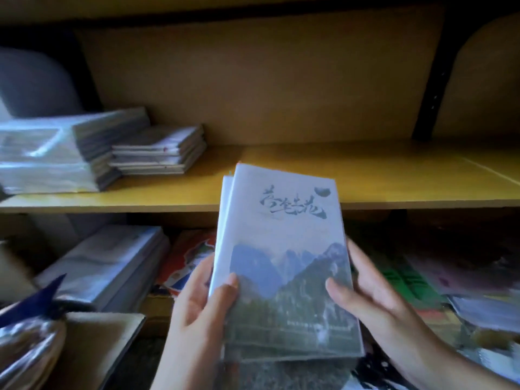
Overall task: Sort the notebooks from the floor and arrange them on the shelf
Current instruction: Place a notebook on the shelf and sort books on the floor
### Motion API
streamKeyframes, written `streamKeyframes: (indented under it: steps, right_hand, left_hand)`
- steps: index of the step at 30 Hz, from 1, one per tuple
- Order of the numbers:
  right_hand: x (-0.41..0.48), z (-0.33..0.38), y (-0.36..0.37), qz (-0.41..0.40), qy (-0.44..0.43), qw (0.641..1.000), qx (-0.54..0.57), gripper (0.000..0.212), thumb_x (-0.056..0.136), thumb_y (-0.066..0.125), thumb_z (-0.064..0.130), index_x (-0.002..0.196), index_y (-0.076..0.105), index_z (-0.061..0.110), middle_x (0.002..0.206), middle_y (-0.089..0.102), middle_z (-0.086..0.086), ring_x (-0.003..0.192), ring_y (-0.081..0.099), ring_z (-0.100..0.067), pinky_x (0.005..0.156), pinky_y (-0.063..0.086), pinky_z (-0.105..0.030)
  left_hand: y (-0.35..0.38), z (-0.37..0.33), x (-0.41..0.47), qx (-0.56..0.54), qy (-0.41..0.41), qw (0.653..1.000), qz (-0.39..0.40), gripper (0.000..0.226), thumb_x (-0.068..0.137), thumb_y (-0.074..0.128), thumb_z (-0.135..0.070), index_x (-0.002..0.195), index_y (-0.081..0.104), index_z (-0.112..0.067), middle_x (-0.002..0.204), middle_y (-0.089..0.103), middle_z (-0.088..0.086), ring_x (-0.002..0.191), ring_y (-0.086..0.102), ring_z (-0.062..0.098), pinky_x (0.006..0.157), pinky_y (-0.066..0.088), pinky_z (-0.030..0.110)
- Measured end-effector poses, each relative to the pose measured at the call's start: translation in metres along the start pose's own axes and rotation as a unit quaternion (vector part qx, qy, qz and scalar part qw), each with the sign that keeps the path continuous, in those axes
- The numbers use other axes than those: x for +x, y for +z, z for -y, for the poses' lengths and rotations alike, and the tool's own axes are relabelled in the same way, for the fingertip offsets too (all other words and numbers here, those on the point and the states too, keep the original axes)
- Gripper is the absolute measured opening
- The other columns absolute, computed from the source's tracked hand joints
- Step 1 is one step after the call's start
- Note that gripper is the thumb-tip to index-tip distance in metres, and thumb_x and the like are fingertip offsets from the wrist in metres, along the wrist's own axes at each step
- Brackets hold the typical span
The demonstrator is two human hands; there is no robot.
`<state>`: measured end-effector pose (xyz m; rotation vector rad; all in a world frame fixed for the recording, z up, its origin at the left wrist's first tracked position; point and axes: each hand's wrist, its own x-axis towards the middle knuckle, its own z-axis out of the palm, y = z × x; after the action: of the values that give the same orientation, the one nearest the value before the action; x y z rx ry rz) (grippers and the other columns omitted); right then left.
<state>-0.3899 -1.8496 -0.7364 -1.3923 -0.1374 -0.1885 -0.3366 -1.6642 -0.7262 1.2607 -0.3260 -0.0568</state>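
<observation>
wrapped pile [47, 153]: 10 o'clock, in clear plastic, lying on the shelf board [365, 175]
small stack [160, 150]: 11 o'clock, flat on same board, just beside the pile
left hand [202, 299]: 7 o'clock, thumb curled over the cover, gripping the left edge
held notebooks [284, 249]: centre, 2+ in the bunch, mountain pic on top, far end at the board's front edge
right hand [363, 294]: 5 o'clock, thumb on the cover, fingers wrapped round the right edge

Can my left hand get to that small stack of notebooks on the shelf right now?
Probably not yet: the left hand grips the held notebooks together with the right hand. The way itself looks free, with nothing showing between it and the small stack on the shelf, up and leftward.
</observation>
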Motion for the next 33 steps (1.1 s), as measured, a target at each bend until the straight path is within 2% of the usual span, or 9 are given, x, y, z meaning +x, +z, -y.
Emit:
streamKeyframes:
  steps: [3,7,11,15,20,23,25,28,33]
  right_hand:
    - [0.017,0.015,0.021,-0.021,-0.053,0.997,-0.046,0.057,0.089,0.057,0.025,0.137,0.032,0.043,0.125,0.061,0.02,0.116,0.057,-0.002,0.092,0.048,-0.018]
    - [0.048,0.033,0.051,-0.094,-0.059,0.993,0.035,0.046,0.082,0.056,0.029,0.127,0.05,0.035,0.094,0.073,0.01,0.071,0.067,-0.007,0.043,0.047,-0.02]
    - [0.087,0.033,0.077,-0.081,-0.055,0.994,0.057,0.036,0.092,0.053,0.018,0.127,0.047,0.025,0.078,0.07,0.001,0.046,0.056,-0.013,0.033,0.035,-0.019]
    - [0.137,0.032,0.1,-0.07,-0.053,0.995,0.046,0.031,0.098,0.046,0.016,0.128,0.047,0.02,0.089,0.063,0.002,0.048,0.054,-0.008,0.038,0.036,-0.019]
    - [0.226,0.053,0.142,-0.062,0.018,0.995,0.074,0.024,0.097,0.042,0.003,0.12,0.05,0.005,0.075,0.051,-0.004,0.053,0.045,-0.009,0.042,0.043,-0.018]
    - [0.26,0.058,0.153,-0.049,0.086,0.991,0.091,0.038,0.091,0.033,-0.015,0.124,0.038,0.003,0.077,0.043,-0.012,0.058,0.047,-0.015,0.059,0.048,-0.025]
    - [0.266,0.046,0.149,-0.051,0.132,0.987,0.07,0.041,0.086,0.026,-0.021,0.119,0.034,0.001,0.093,0.044,-0.02,0.063,0.049,-0.019,0.067,0.049,-0.029]
    - [0.264,0.017,0.136,-0.032,0.108,0.993,0.044,0.061,0.082,0.022,-0.023,0.136,0.037,0.002,0.129,0.049,-0.021,0.081,0.058,-0.02,0.074,0.05,-0.027]
    - [0.262,-0.002,0.124,-0.016,0.036,0.991,-0.128,0.067,0.086,0.037,-0.012,0.146,0.03,0.018,0.119,0.051,0.0,0.106,0.059,-0.024,0.088,0.05,-0.037]
  left_hand:
    - [-0.006,-0.017,0.009,0.01,0.049,0.998,-0.029,0.033,0.07,0.067,-0.01,0.1,0.068,-0.022,0.065,0.063,0.006,0.032,0.045,0.008,0.033,0.039,0.012]
    - [-0.013,-0.042,0.037,-0.026,0.014,0.996,-0.083,0.016,0.091,0.048,-0.014,0.085,0.063,-0.013,0.052,0.048,0.001,0.027,0.034,0.008,0.027,0.026,0.009]
    - [-0.03,-0.068,0.088,-0.023,-0.015,0.99,-0.141,0.015,0.092,0.05,-0.019,0.078,0.054,-0.018,0.061,0.052,-0.001,0.034,0.042,0.006,0.029,0.024,0.007]
    - [-0.051,-0.089,0.14,-0.008,0.0,0.984,-0.179,0.014,0.091,0.053,-0.016,0.077,0.054,-0.019,0.076,0.052,-0.001,0.062,0.047,0.01,0.031,0.03,0.007]
    - [-0.08,-0.111,0.203,-0.053,0.021,0.97,-0.238,0.016,0.094,0.05,-0.014,0.078,0.05,-0.015,0.081,0.054,0.003,0.063,0.056,0.011,0.035,0.04,0.012]
    - [-0.093,-0.111,0.221,-0.097,0.03,0.964,-0.246,0.012,0.093,0.05,-0.016,0.099,0.052,-0.006,0.095,0.057,0.011,0.077,0.064,0.019,0.051,0.056,0.025]
    - [-0.095,-0.103,0.225,-0.03,0.035,0.973,-0.227,0.032,0.085,0.057,-0.027,0.108,0.05,-0.005,0.098,0.058,0.009,0.086,0.06,0.02,0.061,0.059,0.031]
    - [-0.095,-0.086,0.221,0.025,0.054,0.972,-0.226,0.029,0.087,0.049,-0.008,0.11,0.049,0.01,0.09,0.044,0.01,0.076,0.051,0.017,0.066,0.056,0.028]
    - [-0.097,-0.073,0.213,0.227,0.095,0.938,-0.243,0.055,0.071,0.049,-0.02,0.108,0.044,0.019,0.121,0.039,0.046,0.113,0.042,0.053,0.092,0.038,0.06]
